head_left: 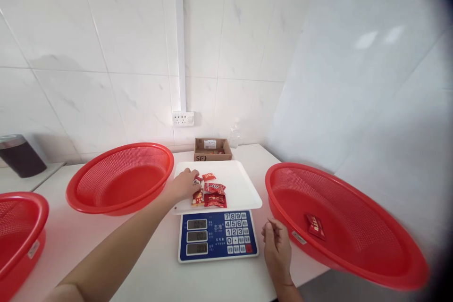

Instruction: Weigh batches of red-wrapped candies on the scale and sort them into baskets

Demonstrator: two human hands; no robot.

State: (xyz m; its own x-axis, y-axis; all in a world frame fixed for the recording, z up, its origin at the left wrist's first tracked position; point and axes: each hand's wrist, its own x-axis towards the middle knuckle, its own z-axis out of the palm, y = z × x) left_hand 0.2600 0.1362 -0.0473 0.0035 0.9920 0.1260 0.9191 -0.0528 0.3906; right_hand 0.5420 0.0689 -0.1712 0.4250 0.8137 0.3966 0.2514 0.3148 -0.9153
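Before pale tiles (138, 33) lie red, white-lettered packets (214, 188)

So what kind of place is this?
It looks like an indoor work corner, maybe a little weighing station, though I can't be sure. There's a digital scale with small shiny packets on its white tray, and big red baskets stand around it.

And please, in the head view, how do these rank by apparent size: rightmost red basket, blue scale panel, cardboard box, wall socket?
1. Rightmost red basket
2. Blue scale panel
3. Cardboard box
4. Wall socket
The box sits farther back.
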